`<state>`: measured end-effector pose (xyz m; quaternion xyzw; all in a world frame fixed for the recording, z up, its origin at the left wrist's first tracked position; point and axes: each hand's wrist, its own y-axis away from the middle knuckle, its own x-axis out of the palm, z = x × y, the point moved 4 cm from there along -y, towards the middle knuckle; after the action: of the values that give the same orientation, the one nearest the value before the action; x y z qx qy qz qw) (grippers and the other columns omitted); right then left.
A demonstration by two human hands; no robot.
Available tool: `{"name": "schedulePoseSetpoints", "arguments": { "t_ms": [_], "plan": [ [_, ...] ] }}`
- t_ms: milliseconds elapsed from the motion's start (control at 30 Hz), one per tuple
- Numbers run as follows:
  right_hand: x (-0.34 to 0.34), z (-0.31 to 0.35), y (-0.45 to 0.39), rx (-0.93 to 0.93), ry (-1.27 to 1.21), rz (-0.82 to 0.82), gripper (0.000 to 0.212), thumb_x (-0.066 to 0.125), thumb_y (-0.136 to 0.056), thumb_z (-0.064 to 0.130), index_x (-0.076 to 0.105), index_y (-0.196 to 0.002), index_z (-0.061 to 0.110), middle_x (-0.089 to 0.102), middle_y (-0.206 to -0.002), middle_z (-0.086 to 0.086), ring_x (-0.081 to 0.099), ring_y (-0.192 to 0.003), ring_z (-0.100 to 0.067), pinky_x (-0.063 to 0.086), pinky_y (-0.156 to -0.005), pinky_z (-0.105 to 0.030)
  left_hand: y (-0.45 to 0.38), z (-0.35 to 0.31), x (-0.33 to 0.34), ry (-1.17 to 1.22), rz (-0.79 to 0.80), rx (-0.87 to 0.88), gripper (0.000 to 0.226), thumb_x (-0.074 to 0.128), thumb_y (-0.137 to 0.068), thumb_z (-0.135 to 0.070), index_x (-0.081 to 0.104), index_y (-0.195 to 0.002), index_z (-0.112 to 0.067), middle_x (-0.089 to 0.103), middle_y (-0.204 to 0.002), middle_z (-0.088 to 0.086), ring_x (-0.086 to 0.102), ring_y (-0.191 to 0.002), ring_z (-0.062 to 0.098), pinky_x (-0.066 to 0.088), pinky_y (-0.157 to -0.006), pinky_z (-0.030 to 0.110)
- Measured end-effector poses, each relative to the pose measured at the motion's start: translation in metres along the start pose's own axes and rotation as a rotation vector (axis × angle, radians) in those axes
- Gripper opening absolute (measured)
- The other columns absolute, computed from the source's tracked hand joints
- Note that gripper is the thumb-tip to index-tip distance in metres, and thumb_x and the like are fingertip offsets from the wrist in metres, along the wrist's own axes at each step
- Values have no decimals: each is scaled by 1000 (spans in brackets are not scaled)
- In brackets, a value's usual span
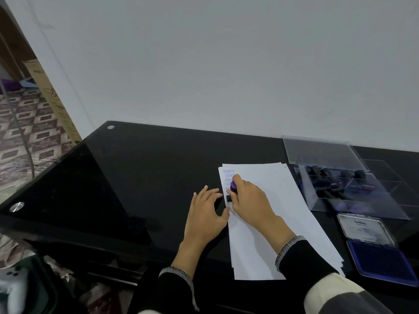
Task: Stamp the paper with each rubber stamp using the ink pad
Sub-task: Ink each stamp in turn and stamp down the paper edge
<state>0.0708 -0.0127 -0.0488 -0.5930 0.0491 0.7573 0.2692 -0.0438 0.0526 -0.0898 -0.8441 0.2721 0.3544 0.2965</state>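
Observation:
A stack of white paper (272,200) lies on the black glass table (147,177). Blue "SAMPLE" prints run down its far left corner. My right hand (249,200) grips a rubber stamp (233,186) with a purple knob and black base, held down on the paper's left edge below those prints. My left hand (206,211) lies flat with straight fingers on the table, its thumb touching the paper's left edge. The open ink pad (383,259), blue with its lid folded back, sits to the right of the paper.
A clear plastic box (344,189) holding several more stamps stands at the back right, its lid (322,150) leaning behind it. A white wall rises behind the table. Patterned floor and a cardboard box (49,96) are at the left.

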Motion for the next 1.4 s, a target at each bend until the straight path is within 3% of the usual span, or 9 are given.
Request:
{"name": "schedulePoseSetpoints", "arguments": {
  "t_ms": [200, 333, 433, 633, 767, 867, 1033, 1300, 1400],
  "plan": [
    [1, -3, -2, 13, -56, -3, 31, 50, -96, 33, 43, -121, 16, 64, -111, -6, 61, -83, -19, 54, -75, -30, 0, -1, -1, 7, 12, -6, 42, 57, -90, -40, 54, -130, -24, 45, -144, -12, 19, -144, 6, 2, -119, 30],
    [-3, -18, -4, 146, -318, -13, 21, 54, -95, 31, 45, -105, 16, 62, -101, -6, 58, -74, -16, 50, -62, -22, 0, -2, -2, 11, 16, -8, 42, 57, -89, -39, 55, -128, -25, 46, -143, -12, 20, -143, 6, 5, -120, 31],
    [-13, -39, 3, 355, -626, -163, 17, 57, -94, 28, 48, -96, 13, 59, -91, -7, 56, -74, -10, 41, -58, -10, 0, -2, -3, 16, 24, -11, 42, 57, -88, -39, 55, -128, -25, 45, -143, -13, 20, -143, 5, 5, -120, 30],
    [-29, -71, 34, 588, -922, -437, 18, 56, -95, 25, 52, -96, 8, 58, -88, -1, 53, -76, -6, 37, -63, -10, -1, -2, -2, 20, 31, -13, 41, 58, -89, -39, 55, -127, -25, 46, -142, -13, 21, -143, 6, 5, -120, 32],
    [-20, -83, 46, 629, -1017, -462, 13, 57, -94, 25, 53, -89, 13, 61, -93, -6, 60, -89, -23, 42, -76, -26, 0, -2, -2, 25, 34, -16, 41, 58, -89, -39, 56, -127, -24, 47, -141, -12, 22, -143, 6, 6, -121, 33],
    [-15, -85, 51, 633, -1018, -459, 12, 57, -93, 27, 53, -88, 17, 64, -97, -8, 62, -93, -25, 43, -76, -25, 0, -3, -3, 30, 35, -13, 40, 58, -89, -38, 55, -127, -24, 47, -141, -13, 22, -143, 7, 6, -121, 33],
    [-17, -80, 51, 579, -979, -458, 15, 57, -94, 22, 54, -97, 8, 60, -90, 1, 58, -88, -18, 42, -68, -9, 0, -3, -3, 25, 39, 9, 38, 58, -89, -36, 55, -126, -30, 48, -138, -15, 23, -143, 8, 7, -120, 36],
    [-32, -82, 65, 520, -998, -441, 12, 60, -92, 22, 54, -96, 13, 63, -99, -12, 63, -88, -18, 46, -75, -18, -1, -5, -3, -17, 69, 18, 24, 58, -91, -33, 63, -114, -33, 48, -139, -11, 23, -143, 12, 5, -119, 39],
    [-45, -89, 83, 515, -1015, -484, 8, 62, -91, 22, 54, -94, 19, 65, -96, -12, 67, -90, -23, 52, -82, -30, 4, -12, -4, -45, 50, 95, 20, 59, -91, -28, 66, -109, -27, 55, -128, -11, 36, -137, 13, 9, -119, 37]
  ]
}}
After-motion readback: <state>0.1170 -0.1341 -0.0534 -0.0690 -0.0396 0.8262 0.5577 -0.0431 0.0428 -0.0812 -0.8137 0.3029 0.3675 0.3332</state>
